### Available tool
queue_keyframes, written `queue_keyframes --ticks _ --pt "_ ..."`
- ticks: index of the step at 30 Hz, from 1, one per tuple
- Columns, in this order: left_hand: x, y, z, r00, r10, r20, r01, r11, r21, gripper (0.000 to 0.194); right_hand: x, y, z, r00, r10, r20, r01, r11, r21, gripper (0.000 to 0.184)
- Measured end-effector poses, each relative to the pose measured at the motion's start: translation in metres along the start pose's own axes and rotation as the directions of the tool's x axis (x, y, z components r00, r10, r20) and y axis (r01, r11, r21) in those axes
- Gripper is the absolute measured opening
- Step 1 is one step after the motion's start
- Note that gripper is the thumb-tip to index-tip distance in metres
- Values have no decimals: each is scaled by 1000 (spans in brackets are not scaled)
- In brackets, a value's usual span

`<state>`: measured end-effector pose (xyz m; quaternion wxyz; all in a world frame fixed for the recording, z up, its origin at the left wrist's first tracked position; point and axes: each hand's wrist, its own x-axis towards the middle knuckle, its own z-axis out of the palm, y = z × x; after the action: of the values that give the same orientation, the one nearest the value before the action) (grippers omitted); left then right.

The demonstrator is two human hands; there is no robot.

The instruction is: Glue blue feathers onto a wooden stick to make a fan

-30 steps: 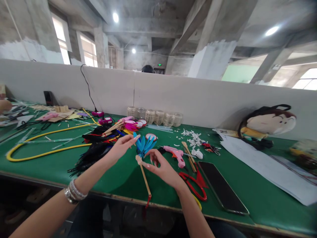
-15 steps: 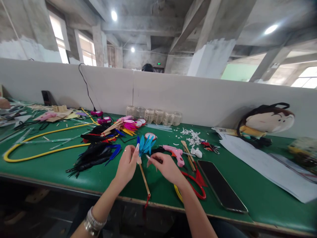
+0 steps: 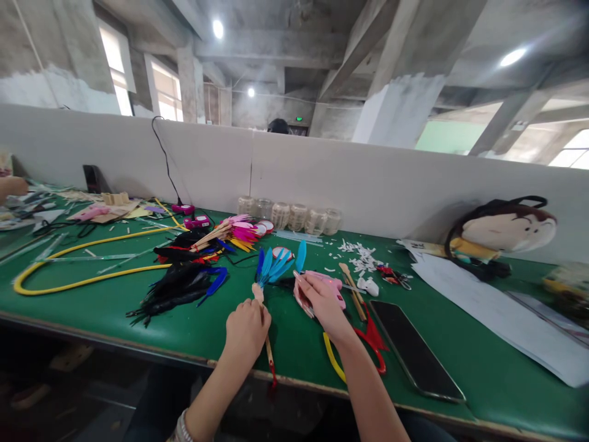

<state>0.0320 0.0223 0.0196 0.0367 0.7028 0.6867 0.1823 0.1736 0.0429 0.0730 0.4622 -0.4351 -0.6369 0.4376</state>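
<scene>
Blue-feathered pale wooden stick (image 3: 269,353) is clenched in the left hand (image 3: 248,326), lower centre. Right hand (image 3: 321,301)'s pinching a single blue feather (image 3: 300,255), kinda half-hiding the pink plastic glue gun (image 3: 338,286).

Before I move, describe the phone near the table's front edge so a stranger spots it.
On the green table, look right of the right hand. The phone lies flat between the red handle and the white paper. Its glossy black rectangle stands out from both.
</scene>
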Motion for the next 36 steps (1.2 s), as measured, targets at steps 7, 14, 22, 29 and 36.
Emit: queue_keyframes --ticks 7,14,22,29,36 --pt "-16 -7 -1 997 -64 -34 32 809 -587 24 -4 -6 0 998 -46 -41 47 998 30 32" --pt "-11 -3 6 987 9 161 160 81 -984 34 -11 -13 0 999 -19 31 18 1000 22 32" --pt "-13 -8 -3 971 -9 238 235 -131 -963 33 -9 -6 10 985 -35 170 41 999 -33 28" --pt "-10 -11 -1 980 -57 190 175 -202 -964 35 -9 -6 18 982 13 188 11 992 -124 29" --pt "-11 -13 2 974 -216 71 36 -161 -986 29 -12 -2 22 930 78 358 14 968 -249 34"
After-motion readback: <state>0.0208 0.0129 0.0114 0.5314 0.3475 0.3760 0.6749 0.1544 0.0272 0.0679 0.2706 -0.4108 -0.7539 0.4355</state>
